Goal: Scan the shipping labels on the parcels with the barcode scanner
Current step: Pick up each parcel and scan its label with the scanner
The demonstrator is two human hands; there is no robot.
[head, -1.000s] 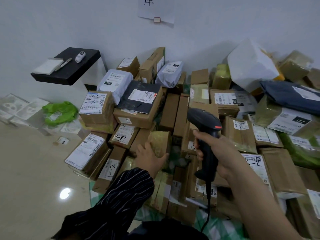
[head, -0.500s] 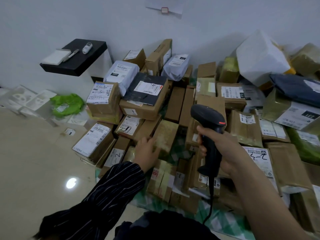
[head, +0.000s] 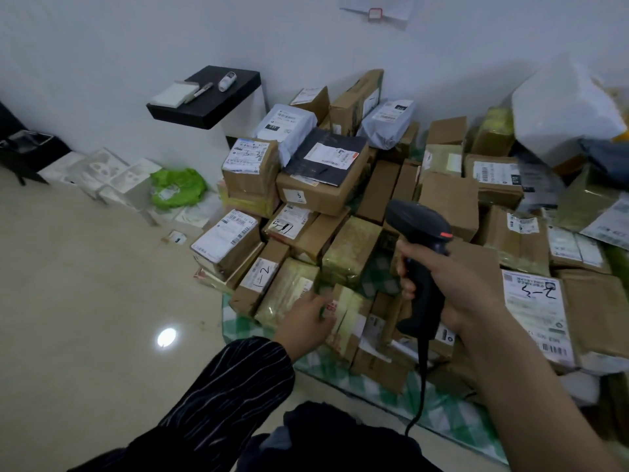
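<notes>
- Pale glossy floor tiles [head: 85, 318] fill the left of the frame, under a plain white wall [head: 136, 46] across the top.
- A heap of brown cardboard parcels with white shipping labels [head: 326, 185] covers the centre and right, lying on a green-and-white checked cloth [head: 439, 413].
- The right hand [head: 452, 287], right of centre, is wrapped tight around the grip of a black handheld barcode scanner [head: 420, 253], whose head points up and left over the pile.
- The left hand [head: 303, 321], in a dark striped sleeve [head: 221, 396], lies on a small tape-wrapped box [head: 343, 318] at the near edge of the heap, fingers loosely curled; whether it grips the box I cannot tell.
- A black wall shelf [head: 207, 103] at upper left carries a white pad, a pen and a small white device.
</notes>
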